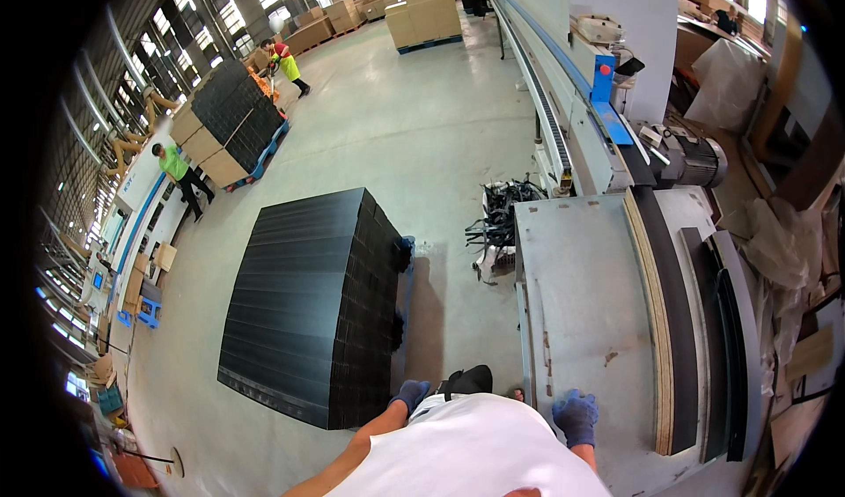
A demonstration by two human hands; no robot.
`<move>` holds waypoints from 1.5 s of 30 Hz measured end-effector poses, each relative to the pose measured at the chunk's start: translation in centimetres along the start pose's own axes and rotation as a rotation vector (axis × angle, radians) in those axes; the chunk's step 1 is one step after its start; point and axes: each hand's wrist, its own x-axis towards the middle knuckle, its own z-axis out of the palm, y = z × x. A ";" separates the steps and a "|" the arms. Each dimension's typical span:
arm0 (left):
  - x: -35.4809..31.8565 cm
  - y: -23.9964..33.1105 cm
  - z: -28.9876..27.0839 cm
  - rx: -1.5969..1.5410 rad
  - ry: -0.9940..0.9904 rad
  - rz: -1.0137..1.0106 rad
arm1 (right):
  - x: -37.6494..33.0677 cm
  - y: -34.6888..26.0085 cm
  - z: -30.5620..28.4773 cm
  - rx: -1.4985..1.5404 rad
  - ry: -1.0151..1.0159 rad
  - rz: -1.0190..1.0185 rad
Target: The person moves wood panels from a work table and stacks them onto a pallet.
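My left hand (411, 394), in a blue work glove, hangs by the near right corner of a tall stack of black boards (295, 277). Its fingers look loosely stretched and nothing shows in them; whether it touches the stack I cannot tell. On the grey metal worktable (581, 303) to my right, my right hand (576, 416), also gloved in blue, rests near the front with its fingers apart and holds nothing. Beyond it on the table's right side lie long narrow strips: a black-topped board with a pale edge (673, 321) and thinner dark strips (722, 347).
A blue pallet (407, 277) carries the stack. Tangled black scraps (506, 220) lie beside the table's far left corner. A long machine (563, 83) with a motor (700, 158) extends ahead. Two people (182, 180) (289, 66) stand near another loaded pallet (229, 114).
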 end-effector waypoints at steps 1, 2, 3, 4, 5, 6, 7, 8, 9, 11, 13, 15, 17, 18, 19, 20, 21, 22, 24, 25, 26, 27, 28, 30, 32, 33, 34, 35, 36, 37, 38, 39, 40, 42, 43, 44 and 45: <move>0.1 0.1 0.0 -0.095 0.009 -0.080 | 0.0 0.0 0.1 0.003 0.010 0.007; -0.1 0.3 0.1 -0.191 0.017 -0.162 | -0.1 -0.2 -0.2 0.006 0.003 0.010; -0.1 0.4 0.1 -0.288 0.025 -0.244 | -0.3 -0.5 -0.8 0.009 -0.004 0.015; 0.1 0.5 0.1 -0.299 0.033 -0.259 | -0.4 -0.7 -1.1 0.013 -0.011 0.019; 0.3 0.8 0.1 -0.311 0.039 -0.272 | -0.4 -0.6 -1.0 0.018 0.010 0.008; 0.5 1.0 -0.1 -0.321 0.044 -0.284 | -0.4 -0.5 -0.8 0.025 0.031 -0.001; 0.8 1.1 -0.5 -0.270 0.041 -0.238 | -0.4 -0.4 -0.7 0.033 0.054 -0.009; 0.7 0.0 0.0 -0.214 0.042 -0.212 | -0.5 -0.7 -0.8 0.062 0.071 -0.051; 1.0 0.1 -0.1 -0.158 0.029 -0.162 | -0.6 -0.5 -1.0 0.084 0.094 -0.066; 1.8 1.3 -1.1 -0.087 -0.016 -0.073 | -0.8 -0.1 -1.7 0.109 0.128 -0.091; 1.3 2.2 -1.7 0.013 -0.035 0.023 | -0.9 -0.6 -3.2 0.129 0.136 -0.105; 0.5 0.9 -1.8 0.117 0.008 0.127 | -0.5 -0.7 -3.7 0.148 0.129 -0.089; -0.1 1.7 -1.7 0.067 -0.004 0.153 | -0.1 -0.3 -3.6 0.140 0.097 -0.051; 0.1 1.4 -1.9 0.043 0.004 0.155 | 0.2 -0.4 -4.0 0.141 0.076 -0.026; 0.0 1.5 -1.5 -0.160 0.055 0.096 | 0.2 -0.5 -4.1 0.141 0.054 -0.003; 0.4 1.2 -1.4 -0.069 0.081 0.179 | 0.2 -0.5 -4.3 0.141 0.053 0.013; 0.9 0.7 -1.4 0.020 0.110 0.260 | 0.1 -0.6 -4.5 0.141 0.052 0.025; 1.6 0.2 -1.4 0.107 0.139 0.341 | 0.2 -0.7 -4.7 0.140 0.050 0.036; 3.0 0.6 -2.0 0.126 0.090 0.373 | 0.1 -0.5 -4.4 0.173 0.098 0.014; 3.6 1.3 -2.8 0.163 0.068 0.395 | -0.1 -0.4 -4.3 0.184 0.120 0.004; 4.1 1.8 -3.8 0.203 0.051 0.411 | -0.2 -0.6 -4.3 0.179 0.134 0.013; 4.3 2.7 -4.9 0.260 0.017 0.382 | -0.3 -0.9 -4.5 0.176 0.150 0.022; 5.1 3.0 -5.1 0.228 0.020 0.317 | -0.4 -1.1 -4.6 0.173 0.165 0.031; 6.5 3.5 -5.6 0.166 0.031 0.177 | -0.5 -1.4 -4.6 0.181 0.191 0.040; 7.0 4.1 -6.5 0.199 0.023 0.298 | -0.4 -1.5 -4.5 0.177 0.198 0.055; 7.1 4.4 -7.0 0.215 0.018 0.357 | -0.3 -1.5 -4.5 0.173 0.190 0.061; 7.0 4.7 -7.2 0.161 0.032 0.368 | -0.3 -1.5 -4.5 0.169 0.181 0.067; 6.9 5.0 -7.4 0.107 0.049 0.377 | -0.2 -1.3 -4.2 0.170 0.196 0.053; 6.8 5.2 -7.6 0.052 0.066 0.385 | -0.1 -1.1 -3.8 0.171 0.210 0.038; 6.6 5.4 -7.6 0.055 0.049 0.356 | 0.0 -0.9 -3.6 0.171 0.224 0.023; 6.0 6.0 -8.1 0.058 0.034 0.322 | 0.0 -1.1 -3.7 0.163 0.219 0.027; 5.4 6.6 -8.4 0.058 0.019 0.289 | 0.0 -1.2 -4.1 0.152 0.216 0.030; 5.0 6.9 -8.5 0.089 0.003 0.277 | 0.0 -1.4 -4.3 0.140 0.212 0.033; 4.6 7.2 -8.7 0.154 -0.025 0.253 | 0.1 -1.4 -4.3 0.124 0.187 0.056; 4.4 7.1 -8.6 0.165 -0.041 0.255 | 0.2 -1.5 -4.4 0.115 0.174 0.067; 4.3 7.0 -8.5 0.170 -0.049 0.255 | 0.2 -1.6 -4.4 0.114 0.172 0.067; 4.1 6.8 -8.4 0.174 -0.057 0.253 | 0.1 -1.6 -4.6 0.113 0.170 0.066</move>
